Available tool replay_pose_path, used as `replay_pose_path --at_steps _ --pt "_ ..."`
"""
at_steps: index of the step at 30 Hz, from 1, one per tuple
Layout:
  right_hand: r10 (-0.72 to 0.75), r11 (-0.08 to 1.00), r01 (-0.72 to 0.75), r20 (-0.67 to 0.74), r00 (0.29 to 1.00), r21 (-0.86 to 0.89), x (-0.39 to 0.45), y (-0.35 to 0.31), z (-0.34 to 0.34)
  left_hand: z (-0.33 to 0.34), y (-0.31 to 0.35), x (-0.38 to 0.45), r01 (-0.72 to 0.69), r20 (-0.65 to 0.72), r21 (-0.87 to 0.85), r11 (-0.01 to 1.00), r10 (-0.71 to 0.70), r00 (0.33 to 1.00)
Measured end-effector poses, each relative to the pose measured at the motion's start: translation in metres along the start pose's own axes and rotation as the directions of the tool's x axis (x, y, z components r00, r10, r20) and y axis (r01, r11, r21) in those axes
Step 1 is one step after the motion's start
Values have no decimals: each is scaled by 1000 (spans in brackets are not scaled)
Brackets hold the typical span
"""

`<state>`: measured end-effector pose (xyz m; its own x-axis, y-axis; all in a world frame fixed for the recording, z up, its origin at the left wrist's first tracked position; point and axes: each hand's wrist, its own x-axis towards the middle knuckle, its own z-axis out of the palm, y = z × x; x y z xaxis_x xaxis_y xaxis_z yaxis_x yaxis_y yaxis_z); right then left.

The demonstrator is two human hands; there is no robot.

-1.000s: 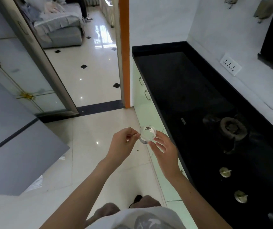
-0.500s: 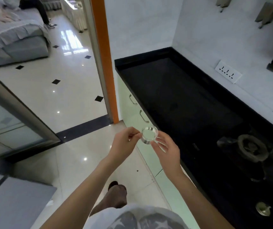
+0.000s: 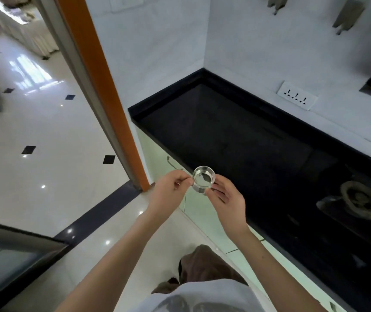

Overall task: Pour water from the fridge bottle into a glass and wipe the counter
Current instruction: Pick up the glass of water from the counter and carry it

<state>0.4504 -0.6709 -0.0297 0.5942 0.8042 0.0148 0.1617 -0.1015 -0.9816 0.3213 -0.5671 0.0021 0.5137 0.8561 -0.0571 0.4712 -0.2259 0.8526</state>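
A small clear glass (image 3: 203,179) hangs in the air just off the front edge of the black counter (image 3: 236,136). My left hand (image 3: 168,192) pinches its left side between thumb and fingers. My right hand (image 3: 228,202) cups it from the right and below with the fingers spread along its wall. The glass stands upright, and I look down into its round mouth. Whether water is inside is hard to tell. No bottle and no cloth are in view.
A gas burner (image 3: 357,199) sits in the black counter at the right. A wall socket (image 3: 297,97) is above the counter's back edge. An orange door frame (image 3: 103,91) stands left of the counter, with shiny tiled floor (image 3: 45,143) beyond it. Pale cabinet fronts (image 3: 164,158) run below the counter.
The view has swung right and forward toward the counter corner. Both hands keep the same hold on the glass, which now sits closer to the counter's edge.
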Motion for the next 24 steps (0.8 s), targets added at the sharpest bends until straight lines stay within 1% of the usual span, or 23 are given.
replay_pose_path --at_steps 3,6,9,11,17,22,24 --pt "27 1000 -27 -25 999 4 33 2 10 -3 -7 39 -27 30 -7 1000 27 999" --pt "42 998 -43 -31 999 -44 71 7 15 -1 -13 84 -37 67 24 999 35 997" --pt "45 998 -48 -57 997 -46 115 10 19 1 -15 132 -23 84 -16 1000 24 996" --pt "44 997 -48 -67 997 -59 145 10 21 2 -14 165 -44 90 -20 999 45 995" --pt "35 993 -42 -65 997 -109 227 10 27 0 -12 250 -48 90 0 999 48 995" --pt "49 984 -56 -45 998 -168 280 14 33 0 -14 306 -15 124 28 1000 11 992" --pt "53 984 -61 -54 997 -170 300 15 38 -2 -15 328 -31 138 33 999 26 990"
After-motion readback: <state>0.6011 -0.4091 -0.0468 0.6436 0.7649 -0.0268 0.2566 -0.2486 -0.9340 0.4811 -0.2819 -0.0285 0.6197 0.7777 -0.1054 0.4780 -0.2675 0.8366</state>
